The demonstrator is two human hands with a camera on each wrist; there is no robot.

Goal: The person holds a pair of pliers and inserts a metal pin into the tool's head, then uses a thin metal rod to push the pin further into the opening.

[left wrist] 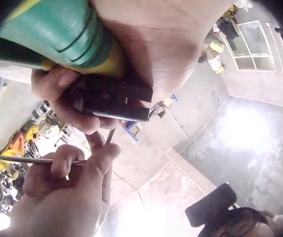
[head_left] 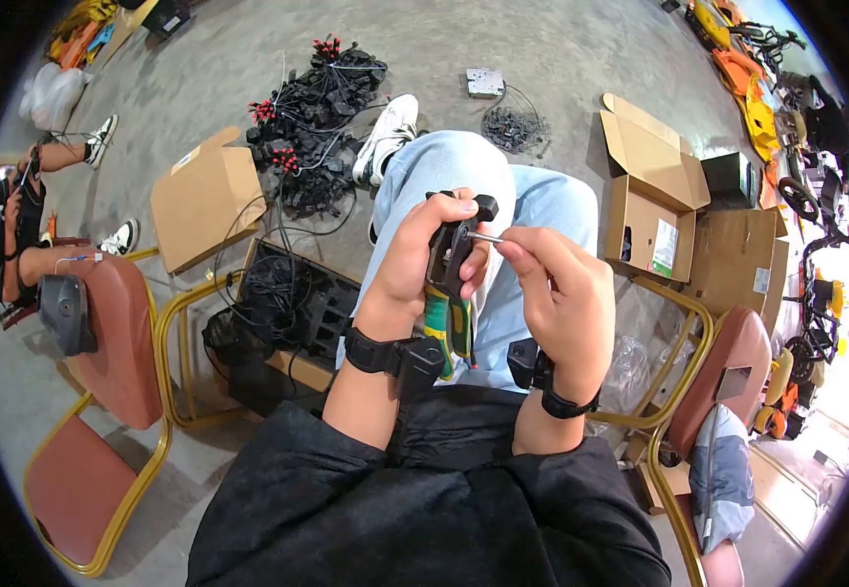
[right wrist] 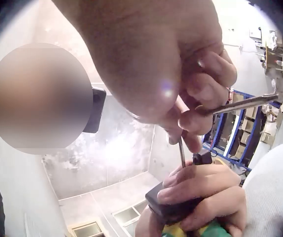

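Note:
In the head view my left hand (head_left: 413, 256) grips a small black part (head_left: 451, 256) together with green-and-yellow handles (head_left: 436, 323), above the lap. My right hand (head_left: 569, 298) pinches a thin metal rod (head_left: 484, 237), whose far end meets the black part. The right wrist view shows this thin shaft (right wrist: 182, 154) running down to the black part (right wrist: 173, 203), while a second length of metal (right wrist: 245, 104) sticks out sideways from the right fingers. Whether both lengths are one tool, I cannot tell. The left wrist view shows the green handle (left wrist: 65, 32) against the left palm.
Black cables with red ends (head_left: 317, 137) lie on the floor ahead, beside a shoe (head_left: 386, 137). An open cardboard box (head_left: 640, 220) is at right, another flap (head_left: 207, 205) at left. Chairs (head_left: 116, 338) flank the lap; a seated person's leg (head_left: 52, 259) shows far left.

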